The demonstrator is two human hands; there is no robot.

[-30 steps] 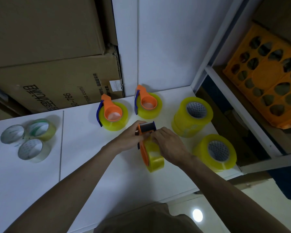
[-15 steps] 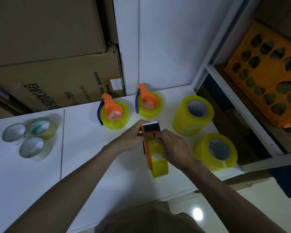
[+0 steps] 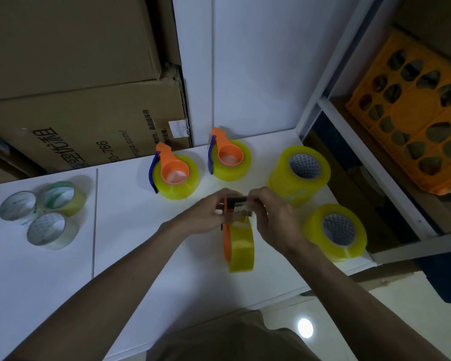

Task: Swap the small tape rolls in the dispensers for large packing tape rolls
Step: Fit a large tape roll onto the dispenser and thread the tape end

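Note:
An orange tape dispenser [image 3: 227, 239] stands on edge in the middle of the white table [image 3: 130, 256], loaded with a yellow packing tape roll [image 3: 241, 247]. My left hand [image 3: 208, 214] grips the dispenser's head from the left. My right hand [image 3: 272, 217] pinches the toothed cutter end from the right. Two more orange dispensers [image 3: 171, 165] [image 3: 225, 152] lie flat behind, each holding a yellow roll. Loose large yellow rolls sit on the right, a stack [image 3: 301, 175] and a single one [image 3: 336, 233]. Three small clear rolls [image 3: 43, 214] lie at the left.
Cardboard boxes [image 3: 76, 100] are stacked behind the table on the left. A white wall panel [image 3: 258, 61] rises behind the dispensers. An orange plastic crate [image 3: 414, 113] sits on a shelf at the right. The table's right edge runs close to the single yellow roll.
The held dispenser has tilted more upright and shifted slightly toward me. My right hand moved from the roll's side up to the cutter end. My left hand stays on the head.

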